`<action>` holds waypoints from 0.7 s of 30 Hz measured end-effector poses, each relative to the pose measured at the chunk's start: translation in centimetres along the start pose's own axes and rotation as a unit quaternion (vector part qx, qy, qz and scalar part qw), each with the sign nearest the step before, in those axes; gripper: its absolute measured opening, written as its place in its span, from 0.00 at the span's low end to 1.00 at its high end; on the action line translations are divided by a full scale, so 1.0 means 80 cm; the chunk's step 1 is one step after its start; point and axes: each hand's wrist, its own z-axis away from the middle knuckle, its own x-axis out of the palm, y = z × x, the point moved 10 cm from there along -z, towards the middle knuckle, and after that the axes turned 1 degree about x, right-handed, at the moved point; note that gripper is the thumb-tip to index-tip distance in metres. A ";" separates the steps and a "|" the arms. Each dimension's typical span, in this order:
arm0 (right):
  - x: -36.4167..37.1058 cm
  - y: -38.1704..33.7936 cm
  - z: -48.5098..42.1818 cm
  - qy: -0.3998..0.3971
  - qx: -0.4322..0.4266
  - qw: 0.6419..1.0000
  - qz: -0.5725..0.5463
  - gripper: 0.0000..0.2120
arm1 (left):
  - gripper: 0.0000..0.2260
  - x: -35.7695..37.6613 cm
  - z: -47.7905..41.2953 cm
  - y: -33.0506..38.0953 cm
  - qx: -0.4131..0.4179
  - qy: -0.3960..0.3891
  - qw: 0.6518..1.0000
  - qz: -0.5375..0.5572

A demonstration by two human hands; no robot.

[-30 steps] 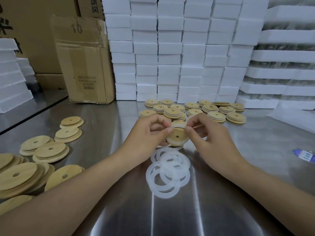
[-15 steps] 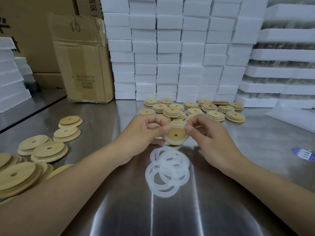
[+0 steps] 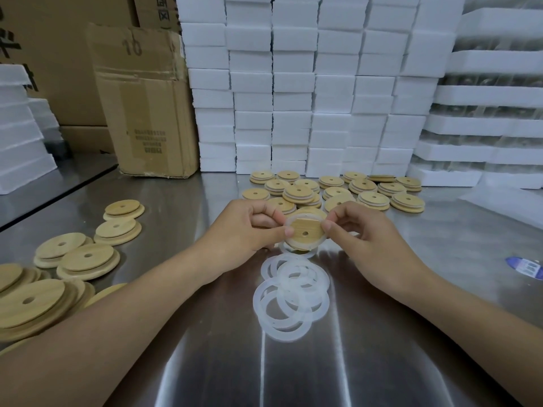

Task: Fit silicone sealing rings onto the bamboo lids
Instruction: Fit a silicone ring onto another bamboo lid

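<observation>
**Bamboo lid held between both hands with a ring around its edge**

A single bamboo lid [image 3: 305, 234] is held above the steel tabletop [image 3: 382, 333], near the middle of the scene, tilted toward the camera so that its small centre hole is seen. A translucent silicone ring [image 3: 321, 241] is seen around the lid's edge; on the upper side it stands a little away from the wood. The lid's left edge is pinched by the fingers [image 3: 286, 230] of the left hand [image 3: 246, 230], thumb against forefinger, and its right edge is pinched in the same way by the right hand [image 3: 367, 233].

Just below the hands, on the near side, a loose heap of silicone rings [image 3: 291, 295] is spread on the tabletop, the rings overlapping one another. Beyond the hands, on the far side, a cluster of bamboo lids [image 3: 338, 189] is laid out in low stacks, with pale rims visible on several. To the left, larger-looking stacks of lids [image 3: 85, 259] are placed, none with a visible ring.

At the far edge, white foam blocks [image 3: 293, 83] are stacked high, with a cardboard box [image 3: 147, 107] to their left. A blue label [image 3: 526, 267] is seen at the right.
</observation>
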 end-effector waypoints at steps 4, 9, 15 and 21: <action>0.003 0.002 -0.001 -0.024 0.004 0.999 -0.023 0.04 | 0.08 0.000 0.000 -0.002 -0.004 -0.011 1.000 -0.012; 0.006 0.010 -0.002 -0.061 0.031 0.996 -0.066 0.06 | 0.07 -0.001 0.001 -0.004 -0.017 -0.024 0.999 -0.012; 0.005 0.018 -0.005 -0.096 0.061 0.988 -0.103 0.04 | 0.06 -0.003 -0.001 -0.007 -0.033 -0.042 0.999 0.000; 0.003 0.022 -0.007 -0.087 0.053 0.991 -0.092 0.02 | 0.06 -0.008 -0.004 -0.009 -0.029 -0.048 0.998 -0.017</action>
